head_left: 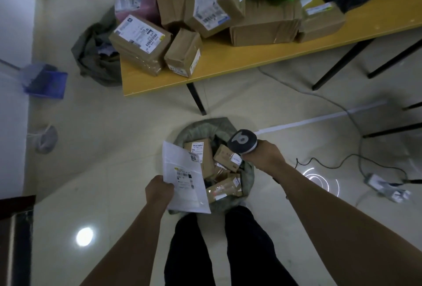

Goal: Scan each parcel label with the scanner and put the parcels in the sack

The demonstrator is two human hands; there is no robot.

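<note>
The left hand [159,191] pinches the lower-left corner of a flat white mailer [183,179], holding it label-up over the near rim of the sack [247,172], likely so the barcode faces the reader and the parcel can drop straight in. The right hand [265,156] is wrapped around the grip of the scanner [241,142], its head over the sack's mouth beside the mailer. Brown boxes already fill the sack, which stands on the floor between the person's feet and the yellow table [228,61], where more parcels [212,9] wait within reach.
</note>
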